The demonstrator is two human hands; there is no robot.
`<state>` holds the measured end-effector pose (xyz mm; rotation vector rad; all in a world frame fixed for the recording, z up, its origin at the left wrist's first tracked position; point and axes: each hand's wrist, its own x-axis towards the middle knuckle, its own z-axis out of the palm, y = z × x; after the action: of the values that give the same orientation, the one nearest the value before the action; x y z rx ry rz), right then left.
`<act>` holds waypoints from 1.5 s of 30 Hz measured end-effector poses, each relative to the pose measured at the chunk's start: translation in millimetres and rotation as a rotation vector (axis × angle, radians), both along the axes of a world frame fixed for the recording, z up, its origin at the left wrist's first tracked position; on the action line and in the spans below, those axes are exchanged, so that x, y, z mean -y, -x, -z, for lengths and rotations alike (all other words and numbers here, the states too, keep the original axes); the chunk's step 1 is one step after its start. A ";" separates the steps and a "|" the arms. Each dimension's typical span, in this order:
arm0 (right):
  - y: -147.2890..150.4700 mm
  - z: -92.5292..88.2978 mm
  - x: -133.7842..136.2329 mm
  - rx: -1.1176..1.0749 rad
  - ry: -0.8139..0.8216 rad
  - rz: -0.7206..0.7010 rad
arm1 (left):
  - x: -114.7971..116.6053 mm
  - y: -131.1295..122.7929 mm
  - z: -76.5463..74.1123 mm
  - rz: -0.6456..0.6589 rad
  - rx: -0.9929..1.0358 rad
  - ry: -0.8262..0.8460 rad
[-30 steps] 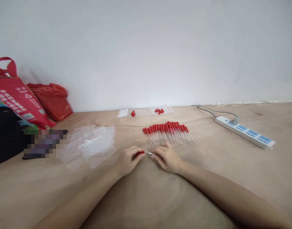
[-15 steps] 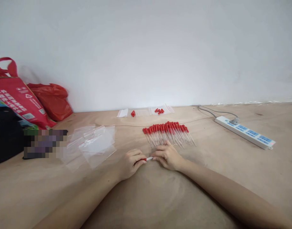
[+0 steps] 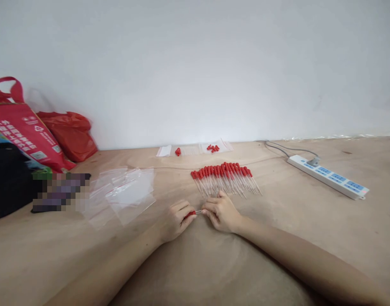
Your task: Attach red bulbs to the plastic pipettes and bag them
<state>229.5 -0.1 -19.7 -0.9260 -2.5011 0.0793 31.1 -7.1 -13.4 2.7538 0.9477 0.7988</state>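
Landmark: the row of red-tipped tubes (image 3: 225,172), lying on the surface (image 3: 195,263). The piece in hand is on the near side of that row, off its left end: a red bulb (image 3: 190,213) with a clear tube (image 3: 199,211) running out of it toward the right

Step in hand looks like working bulb and tube together, my read. To do it well: hold both on one axis, push straight along the tube, maybe a small twist, no side load (thin stem, could be brittle, so bending is the main risk). Right grip is best close to the joint, so less bare tube can flex. Left should squeeze just enough to stop the soft-looking bulb slipping, since crushing it would likely pinch the mouth. How deep the tube sits: cannot tell, fingers cover most of the bulb

Grip: left hand (image 3: 178,219) is closed, thumb and fingers clamped on the bulb, only part of the red showing. Right hand (image 3: 222,213) is closed too, pinching the tube, whose far end is hidden in the hand. A short bare length of tube spans the gap; the hands are near each other, not touching. Both are nearer the wearer than the row
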 end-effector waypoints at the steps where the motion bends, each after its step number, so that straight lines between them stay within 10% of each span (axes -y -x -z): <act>1: 1.1 -0.4 0.0 -0.001 0.005 -0.002 | 0.2 -0.1 -0.4 0.001 -0.001 -0.002; 14: 10.3 -8.7 4.8 0.033 0.060 0.054 | -8.9 6.2 -8.2 0.005 0.048 0.133; 25: 14.7 -1.7 4.9 -0.292 0.208 0.013 | -4.7 -24.3 -6.5 -0.402 1.103 0.975; 37: -3.0 4.3 -1.1 -0.251 0.135 0.204 | -96.8 -20.3 -14.7 -0.695 0.715 0.841; 45: -4.5 5.4 -4.2 -0.218 0.102 0.231 | -106.1 -22.7 -2.6 -0.753 0.404 0.503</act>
<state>234.0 4.2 -25.1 -1.1751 -2.1925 0.2219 53.8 99.1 -10.8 1.7025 1.7971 0.9730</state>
